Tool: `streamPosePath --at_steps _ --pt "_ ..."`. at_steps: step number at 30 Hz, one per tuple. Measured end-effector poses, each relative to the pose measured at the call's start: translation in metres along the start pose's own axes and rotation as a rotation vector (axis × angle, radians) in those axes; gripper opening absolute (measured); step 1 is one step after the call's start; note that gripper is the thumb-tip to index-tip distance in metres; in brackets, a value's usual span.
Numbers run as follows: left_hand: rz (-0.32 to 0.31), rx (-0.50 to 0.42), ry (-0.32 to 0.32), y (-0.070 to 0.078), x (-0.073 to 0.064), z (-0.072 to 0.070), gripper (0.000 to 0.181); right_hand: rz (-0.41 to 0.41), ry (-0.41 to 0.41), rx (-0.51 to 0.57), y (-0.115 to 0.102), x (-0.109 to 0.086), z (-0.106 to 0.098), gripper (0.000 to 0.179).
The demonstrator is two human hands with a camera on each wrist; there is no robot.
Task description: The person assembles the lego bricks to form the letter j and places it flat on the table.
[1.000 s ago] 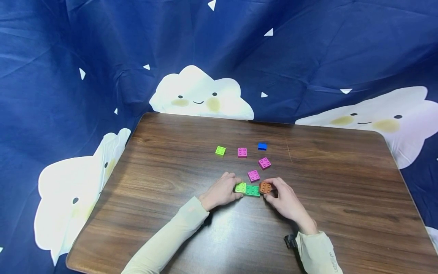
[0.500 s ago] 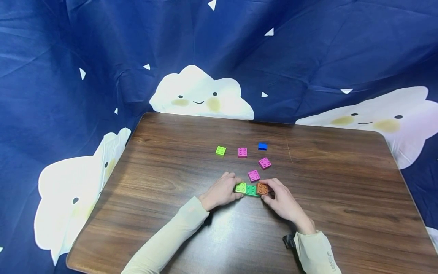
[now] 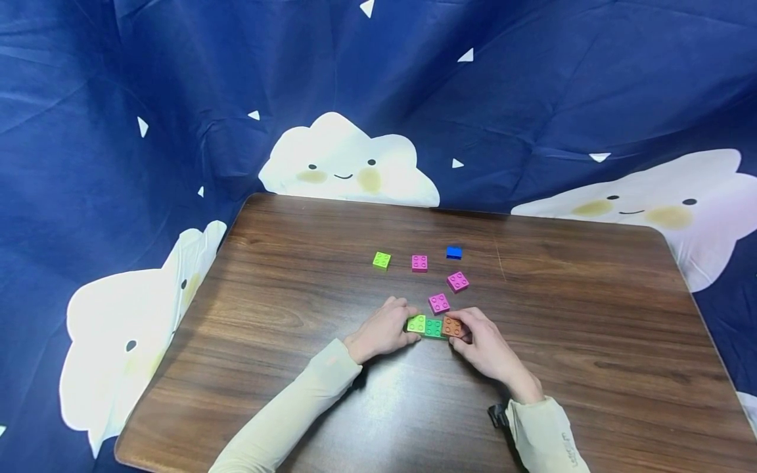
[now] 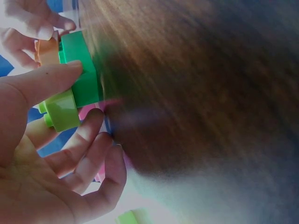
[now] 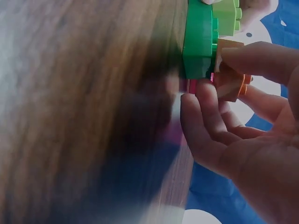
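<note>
A long green toy building brick (image 3: 434, 328) stands on the table between the hands. Over its left end sits a lime brick (image 3: 416, 324), studs up. My left hand (image 3: 381, 332) grips this end, and in the left wrist view its thumb presses the side of the green brick (image 4: 85, 88). An orange brick (image 3: 452, 326) is over the right end, pinched between thumb and fingers of my right hand (image 3: 489, 345). From the right wrist side, the orange brick (image 5: 229, 88) is at the green brick's studs, slightly tilted and jutting past its end.
Just beyond the green brick lies a pink brick (image 3: 439, 303). Two more pink bricks (image 3: 458, 282), a second lime brick (image 3: 381, 261) and a blue brick (image 3: 453, 252) lie farther back on the wooden table (image 3: 284, 282). A blue curtain (image 3: 503, 98) hangs behind.
My right hand has moved slightly left, bringing the orange brick from beside the green brick's right end to over it. The left hand stays put.
</note>
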State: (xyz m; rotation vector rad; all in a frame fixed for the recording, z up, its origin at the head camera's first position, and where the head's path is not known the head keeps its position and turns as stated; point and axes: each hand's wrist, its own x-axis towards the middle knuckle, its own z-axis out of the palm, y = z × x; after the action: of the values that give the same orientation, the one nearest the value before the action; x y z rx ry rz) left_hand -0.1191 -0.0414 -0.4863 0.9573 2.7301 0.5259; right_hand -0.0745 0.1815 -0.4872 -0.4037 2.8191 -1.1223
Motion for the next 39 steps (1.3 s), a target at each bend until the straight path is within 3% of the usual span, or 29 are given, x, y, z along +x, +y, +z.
streamPosePath --at_steps 19,25,30,33,39 --pt "0.000 0.009 0.008 -0.001 0.000 0.000 0.039 0.001 -0.066 -0.088 0.000 0.004 -0.001 0.051" --pt "0.001 0.009 0.000 -0.001 0.000 0.001 0.039 0.004 -0.063 -0.045 0.004 0.008 0.000 0.051" --pt "-0.003 0.010 -0.009 0.000 0.001 0.001 0.040 0.017 -0.011 0.004 0.000 0.020 -0.016 0.052" --pt "-0.004 0.008 -0.014 0.000 0.001 0.000 0.040 0.016 0.000 -0.033 -0.002 0.031 -0.023 0.045" --pt "0.000 0.013 -0.019 -0.001 0.002 0.000 0.039 -0.026 -0.071 -0.133 -0.003 0.055 -0.023 0.041"
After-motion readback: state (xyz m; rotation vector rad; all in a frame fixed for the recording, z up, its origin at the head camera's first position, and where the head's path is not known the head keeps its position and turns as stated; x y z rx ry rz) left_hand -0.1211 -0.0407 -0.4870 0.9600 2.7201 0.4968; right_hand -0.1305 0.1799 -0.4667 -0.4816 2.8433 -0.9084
